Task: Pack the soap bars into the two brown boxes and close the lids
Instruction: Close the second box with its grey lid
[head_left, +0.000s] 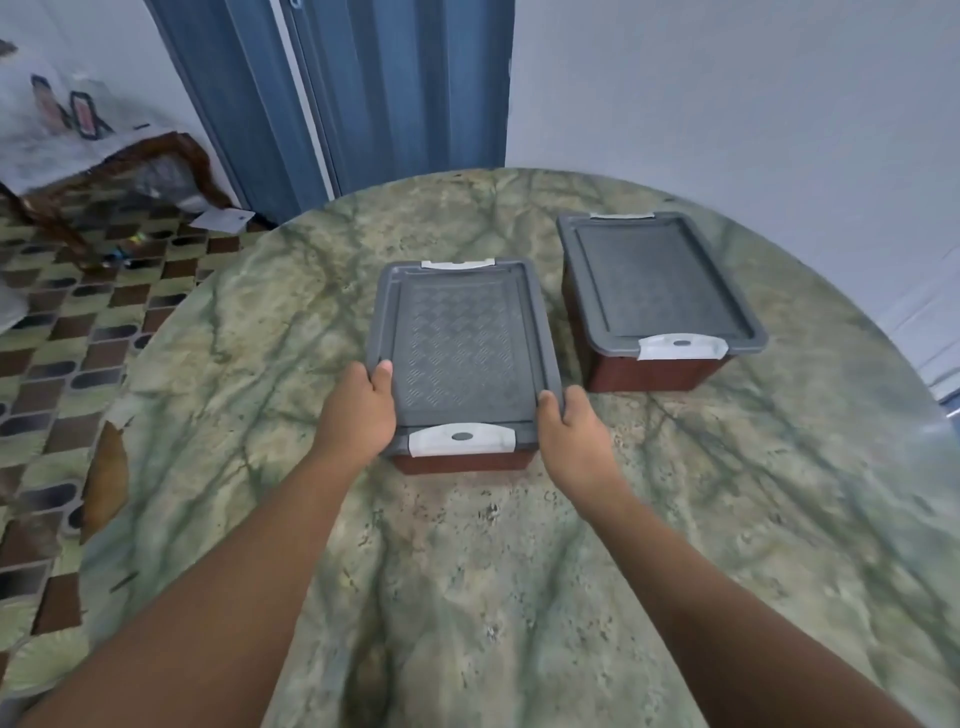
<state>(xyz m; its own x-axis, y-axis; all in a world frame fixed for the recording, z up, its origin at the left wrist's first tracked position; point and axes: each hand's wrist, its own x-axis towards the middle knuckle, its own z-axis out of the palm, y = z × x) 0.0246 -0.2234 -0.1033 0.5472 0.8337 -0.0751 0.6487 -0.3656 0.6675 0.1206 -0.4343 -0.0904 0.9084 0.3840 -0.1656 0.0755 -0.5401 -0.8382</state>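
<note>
Two brown boxes with grey lids and white clasps stand on a round green marble table (467, 571). The near box (462, 461) sits at the centre under its grey lid (462, 343). My left hand (358, 410) grips the lid's near left edge, thumb on top. My right hand (571, 421) grips the near right edge the same way. The second box (649, 371) stands further back on the right with its lid (654, 283) on and its front clasp down. No soap bars are in view.
The table's curved edge runs along the left and right. Beyond it on the left lie a patterned tiled floor (78, 322) and a wooden side table (104, 156). Blue doors (363, 93) and a white wall stand behind.
</note>
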